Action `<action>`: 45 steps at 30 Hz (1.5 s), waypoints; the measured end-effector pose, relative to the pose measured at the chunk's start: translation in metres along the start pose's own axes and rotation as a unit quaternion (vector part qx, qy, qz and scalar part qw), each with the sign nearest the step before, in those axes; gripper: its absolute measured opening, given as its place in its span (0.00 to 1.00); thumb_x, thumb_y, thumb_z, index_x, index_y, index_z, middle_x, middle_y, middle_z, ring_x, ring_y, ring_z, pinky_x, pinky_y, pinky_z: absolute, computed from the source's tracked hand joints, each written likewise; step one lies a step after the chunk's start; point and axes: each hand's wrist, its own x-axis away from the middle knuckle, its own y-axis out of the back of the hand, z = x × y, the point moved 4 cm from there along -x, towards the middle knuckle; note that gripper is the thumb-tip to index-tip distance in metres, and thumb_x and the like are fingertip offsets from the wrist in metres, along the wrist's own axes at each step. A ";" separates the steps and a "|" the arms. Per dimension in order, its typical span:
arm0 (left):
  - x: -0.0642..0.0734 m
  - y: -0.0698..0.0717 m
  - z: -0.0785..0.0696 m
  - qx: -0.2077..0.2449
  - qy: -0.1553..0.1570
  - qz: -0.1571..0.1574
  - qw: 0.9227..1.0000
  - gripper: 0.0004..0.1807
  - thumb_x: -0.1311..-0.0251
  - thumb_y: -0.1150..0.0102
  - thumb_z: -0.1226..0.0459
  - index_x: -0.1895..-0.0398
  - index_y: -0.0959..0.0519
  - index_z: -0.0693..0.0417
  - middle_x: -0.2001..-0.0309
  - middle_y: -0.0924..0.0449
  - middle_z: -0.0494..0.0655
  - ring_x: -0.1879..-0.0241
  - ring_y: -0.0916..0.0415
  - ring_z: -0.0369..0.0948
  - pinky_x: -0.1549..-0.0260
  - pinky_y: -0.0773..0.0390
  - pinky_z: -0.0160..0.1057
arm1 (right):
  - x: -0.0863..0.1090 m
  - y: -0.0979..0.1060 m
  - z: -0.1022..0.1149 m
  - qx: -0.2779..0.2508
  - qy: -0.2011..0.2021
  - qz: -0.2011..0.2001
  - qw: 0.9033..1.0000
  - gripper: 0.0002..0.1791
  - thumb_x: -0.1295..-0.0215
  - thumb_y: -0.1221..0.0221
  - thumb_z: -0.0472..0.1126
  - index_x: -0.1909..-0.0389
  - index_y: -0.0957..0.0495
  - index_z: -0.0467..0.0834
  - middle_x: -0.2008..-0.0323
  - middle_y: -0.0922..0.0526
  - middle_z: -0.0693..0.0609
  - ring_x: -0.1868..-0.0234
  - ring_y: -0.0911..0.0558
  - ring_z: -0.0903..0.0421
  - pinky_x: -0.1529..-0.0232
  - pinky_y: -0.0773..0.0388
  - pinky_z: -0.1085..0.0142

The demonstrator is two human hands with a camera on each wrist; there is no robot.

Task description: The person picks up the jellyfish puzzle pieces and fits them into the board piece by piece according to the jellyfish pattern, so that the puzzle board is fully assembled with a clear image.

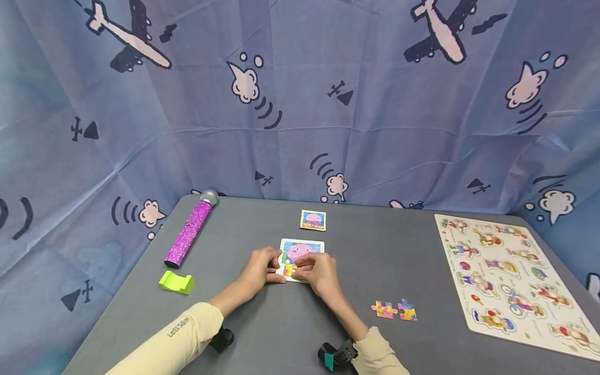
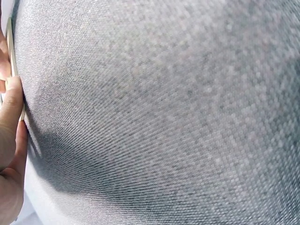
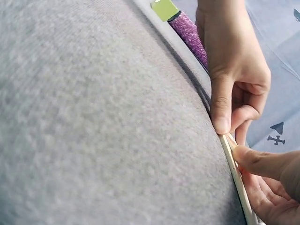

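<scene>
Our two hands meet over a small puzzle board (image 1: 301, 250) at the middle of the grey felt-like table (image 1: 375, 260), and they hide its lower half; only a pink figure on its top part shows. Our left hand (image 1: 259, 268) curls at the board's left edge, thumb pressed to the thin wooden rim, as our right wrist view shows edge-on. Our right hand (image 1: 319, 271) lies over the lower right, fingers bent close and narrow onto a small coloured piece (image 1: 289, 270); we cannot tell whether it is pinched or only pressed flat. Our left wrist view gives little beyond woven grey cloth and a sliver of the board's edge.

Two loose jigsaw pieces (image 1: 395, 310), flat and knobbed, lie side by side, right of the hands and well apart from them. One small square picture card (image 1: 313, 220) sits just beyond the board. At far right, one large flat peg puzzle (image 1: 511, 281) runs past the frame's edge, its figures too small to read. At left lie one glittery purple toy microphone (image 1: 189, 229) with a silver head and one lime-green plastic block (image 1: 176, 282).
</scene>
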 end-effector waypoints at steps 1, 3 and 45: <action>0.000 0.000 0.000 -0.001 -0.002 -0.001 1.000 0.20 0.65 0.21 0.63 0.77 0.25 0.64 0.78 0.31 0.45 0.76 0.36 0.36 0.71 0.29 0.33 | 0.000 -0.001 0.002 0.004 0.007 0.000 1.000 0.12 0.62 0.26 0.26 0.72 0.16 0.33 0.77 0.15 0.43 0.76 0.15 0.53 0.74 0.21 0.68; -0.001 0.000 0.001 -0.003 -0.004 -0.002 1.000 0.21 0.66 0.20 0.63 0.79 0.26 0.62 0.79 0.32 0.45 0.77 0.37 0.36 0.72 0.30 0.32 | -0.001 -0.003 0.004 0.006 0.019 0.003 1.000 0.12 0.62 0.27 0.25 0.72 0.17 0.32 0.76 0.15 0.42 0.76 0.15 0.53 0.75 0.21 0.68; -0.001 -0.001 0.002 0.014 0.007 0.008 1.000 0.21 0.66 0.21 0.64 0.82 0.29 0.61 0.78 0.32 0.45 0.76 0.36 0.36 0.74 0.27 0.31 | 0.001 0.004 -0.009 -0.090 -0.026 -0.007 0.996 0.13 0.59 0.28 0.23 0.69 0.18 0.31 0.72 0.15 0.39 0.70 0.14 0.47 0.72 0.21 0.70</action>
